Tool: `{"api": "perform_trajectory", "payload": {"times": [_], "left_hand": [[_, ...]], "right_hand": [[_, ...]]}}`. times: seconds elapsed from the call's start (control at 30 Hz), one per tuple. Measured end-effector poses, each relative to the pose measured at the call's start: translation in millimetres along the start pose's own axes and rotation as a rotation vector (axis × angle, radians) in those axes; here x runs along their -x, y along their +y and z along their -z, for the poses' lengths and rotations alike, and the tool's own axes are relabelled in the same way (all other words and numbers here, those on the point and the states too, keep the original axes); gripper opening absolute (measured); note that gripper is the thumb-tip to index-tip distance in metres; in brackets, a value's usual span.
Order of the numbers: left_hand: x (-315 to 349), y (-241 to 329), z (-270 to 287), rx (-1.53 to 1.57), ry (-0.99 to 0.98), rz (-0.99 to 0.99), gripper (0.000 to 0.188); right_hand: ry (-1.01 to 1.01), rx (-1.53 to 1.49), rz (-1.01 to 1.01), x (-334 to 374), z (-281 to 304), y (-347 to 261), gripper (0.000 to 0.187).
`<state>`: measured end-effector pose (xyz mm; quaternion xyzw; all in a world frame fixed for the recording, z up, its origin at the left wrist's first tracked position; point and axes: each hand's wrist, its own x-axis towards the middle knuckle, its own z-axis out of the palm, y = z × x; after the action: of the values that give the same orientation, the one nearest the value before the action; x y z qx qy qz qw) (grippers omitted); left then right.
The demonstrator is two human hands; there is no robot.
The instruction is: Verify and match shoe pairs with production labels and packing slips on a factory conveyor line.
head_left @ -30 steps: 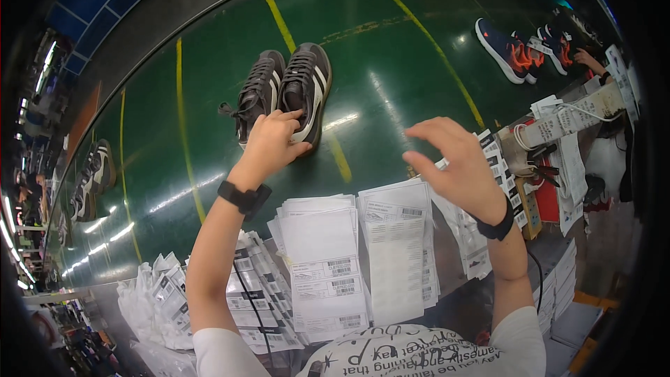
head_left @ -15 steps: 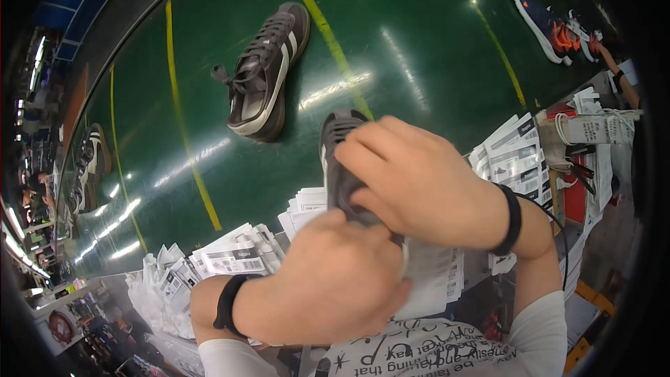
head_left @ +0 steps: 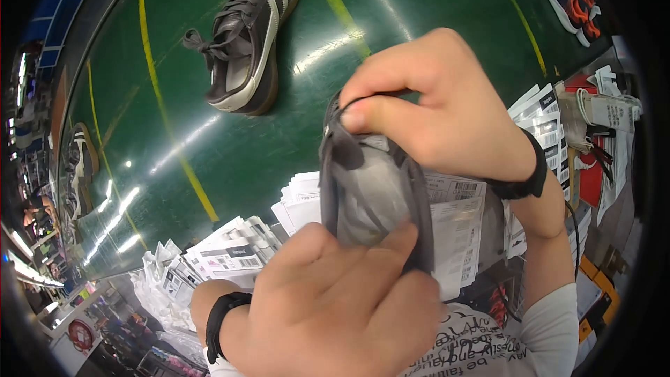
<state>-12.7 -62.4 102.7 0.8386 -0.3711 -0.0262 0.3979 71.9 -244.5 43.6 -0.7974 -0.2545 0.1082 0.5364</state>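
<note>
A dark grey sneaker [head_left: 423, 220] is close in front of me, toe pointing away, its opening and pale insole facing up. My right hand [head_left: 440, 108] pinches a dark shoelace [head_left: 383, 93] at the top of its lacing, thumb against forefinger. My left hand [head_left: 342, 300] is closed at the heel end, with a finger at the rim of the opening; its hold is partly hidden. Beyond them, a matching grey sneaker [head_left: 255, 35] with white stripes lies on the green belt, its laces tied in a bow.
The green belt [head_left: 188, 63] bears yellow lines. At its far right is a navy and orange sneaker [head_left: 567, 0]; striped shoes [head_left: 82, 160] are at the left. Stacks of printed labels [head_left: 237, 248] line the near edge, with more white sheets [head_left: 453, 223] beside the held sneaker.
The held sneaker has come nearer and its opening now shows. My right hand has risen and pinches the lace; my left hand has moved lower. The view has shifted, moving the belt's shoes upward.
</note>
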Motion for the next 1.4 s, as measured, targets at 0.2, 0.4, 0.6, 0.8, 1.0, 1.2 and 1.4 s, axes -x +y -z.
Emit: {"api": "perform_trajectory", "payload": {"times": [0.2,0.4,0.6,0.8,1.0,1.2,1.4], "left_hand": [[5.3,-92.8,54.7,-0.48,0.285,0.135,0.062],[20.8,-204.4,54.8,-0.631,-0.02,0.099,0.043],[-0.7,-142.4,18.4,-0.721,-0.046,-0.048,0.024],[32.4,-71.7,19.0,-0.838,0.003,-0.003,0.019],[53.9,-26.6,25.4,-1.064,0.062,-0.136,0.008],[67.0,-3.1,24.2,-1.074,0.098,-0.188,0.008],[63.4,27.2,40.3,-0.211,-0.062,0.069,0.029]], "right_hand": [[0.443,0.621,0.329,5.8,55.7,1.0,0.016],[0.619,0.424,0.077,-24.0,63.3,27.4,0.015],[0.328,0.326,0.08,-8.2,15.0,13.8,0.02],[0.218,0.049,0.119,4.9,-7.7,-20.9,0.028],[0.098,-0.31,-0.03,24.3,-27.7,-51.2,0.08],[0.212,0.117,0.159,30.9,-44.8,-69.2,0.092],[0.14,0.495,0.284,28.4,-47.1,-91.2,0.05]]}}
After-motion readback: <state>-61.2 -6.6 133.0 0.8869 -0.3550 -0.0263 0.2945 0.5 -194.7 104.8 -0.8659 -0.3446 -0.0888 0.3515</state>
